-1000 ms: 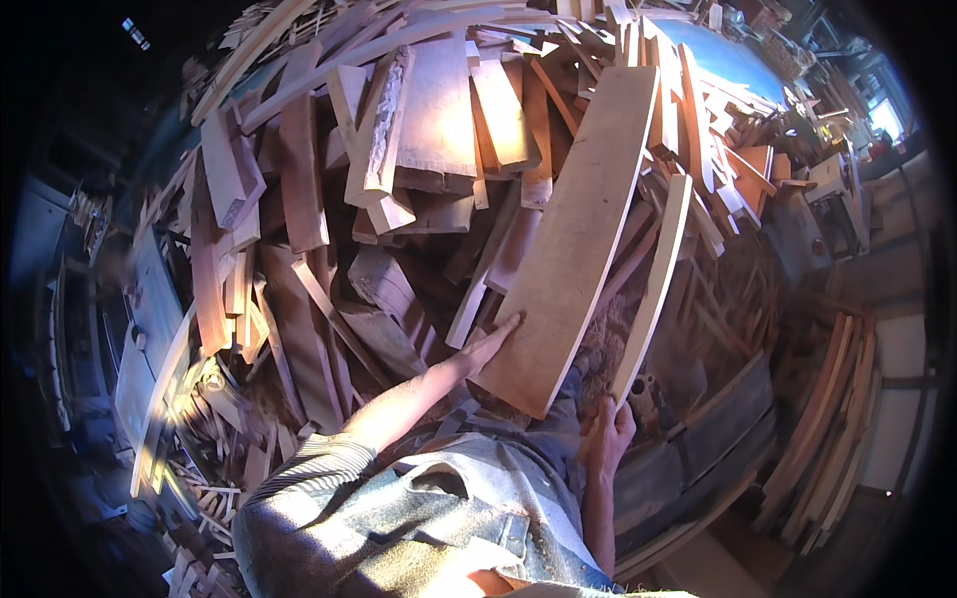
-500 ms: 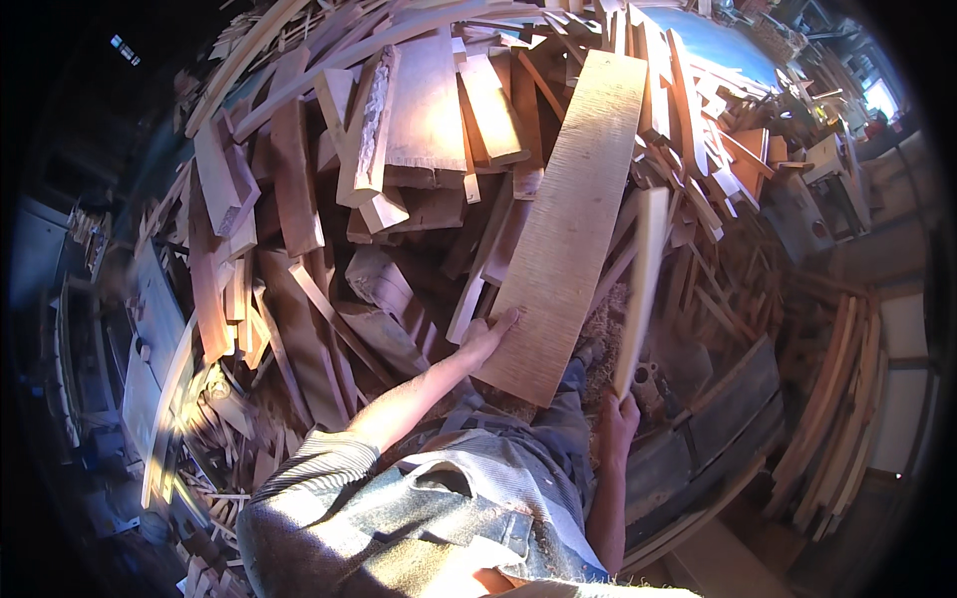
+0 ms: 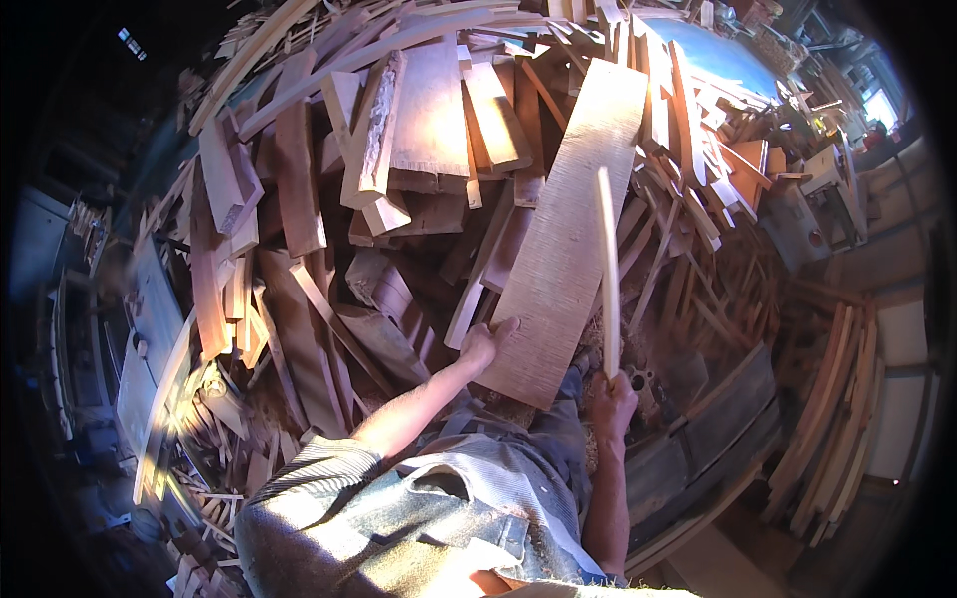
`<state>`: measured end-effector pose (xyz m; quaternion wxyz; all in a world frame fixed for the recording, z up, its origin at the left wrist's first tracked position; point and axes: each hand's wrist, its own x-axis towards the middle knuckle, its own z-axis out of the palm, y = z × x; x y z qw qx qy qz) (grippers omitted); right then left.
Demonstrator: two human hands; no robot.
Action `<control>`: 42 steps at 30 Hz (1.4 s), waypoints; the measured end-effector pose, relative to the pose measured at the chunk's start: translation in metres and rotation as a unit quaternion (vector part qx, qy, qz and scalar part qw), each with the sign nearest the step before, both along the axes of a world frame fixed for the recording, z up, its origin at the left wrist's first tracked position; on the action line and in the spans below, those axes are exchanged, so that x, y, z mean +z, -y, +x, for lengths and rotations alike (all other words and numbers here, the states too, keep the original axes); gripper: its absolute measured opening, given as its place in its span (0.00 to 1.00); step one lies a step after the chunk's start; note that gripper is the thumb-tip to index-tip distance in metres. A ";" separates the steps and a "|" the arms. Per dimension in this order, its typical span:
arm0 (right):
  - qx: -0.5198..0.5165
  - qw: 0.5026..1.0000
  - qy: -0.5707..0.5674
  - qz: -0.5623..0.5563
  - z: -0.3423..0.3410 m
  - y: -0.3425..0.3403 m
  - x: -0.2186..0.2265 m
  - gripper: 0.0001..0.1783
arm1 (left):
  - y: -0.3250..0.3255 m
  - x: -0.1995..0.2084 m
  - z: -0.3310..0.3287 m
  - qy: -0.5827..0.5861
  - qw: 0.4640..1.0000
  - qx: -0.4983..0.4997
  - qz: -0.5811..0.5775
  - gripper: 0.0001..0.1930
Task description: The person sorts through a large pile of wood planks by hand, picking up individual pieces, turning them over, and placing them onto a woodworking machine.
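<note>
My left hand (image 3: 485, 346) grips the lower left edge of a wide, flat wooden board (image 3: 563, 239) with fine ripple marks across its face. The board slants up and to the right, its far end against the wood pile. In my right hand (image 3: 613, 401), closed round its lower end, a narrow pale wooden strip (image 3: 609, 274) points away from me, nearly upright in the picture. The strip passes in front of the board's right edge; whether the two touch I cannot tell.
A large pile of planks and offcuts (image 3: 429, 120) spreads across the far side. Long curved boards (image 3: 822, 419) lean at the right. Dark grey panels (image 3: 713, 439) stand near my right arm, and a pale slab (image 3: 150, 349) stands at the left. Wood shavings (image 3: 595, 334) lie by my feet.
My right hand has risen slightly, and the strip has swung left so that its upper end now overlaps the board. The left hand and the board have barely moved.
</note>
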<state>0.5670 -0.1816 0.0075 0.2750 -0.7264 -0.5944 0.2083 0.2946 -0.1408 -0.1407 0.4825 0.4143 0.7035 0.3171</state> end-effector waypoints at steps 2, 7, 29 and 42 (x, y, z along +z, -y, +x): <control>-0.001 0.997 -0.014 0.077 -0.010 -0.014 0.023 0.13 | 0.005 0.013 -0.001 0.006 1.000 -0.013 -0.003 0.42; -0.016 0.989 -0.059 0.135 -0.009 -0.042 0.019 0.11 | 0.007 0.040 0.007 0.032 0.999 -0.015 -0.016 0.41; -0.172 0.941 -0.281 -0.076 0.015 0.067 -0.006 0.07 | -0.003 0.010 0.019 0.121 0.976 0.106 -0.147 0.48; -0.085 0.941 -0.326 -0.039 -0.010 0.040 -0.022 0.07 | 0.067 0.085 -0.059 0.039 0.966 0.170 -0.188 0.66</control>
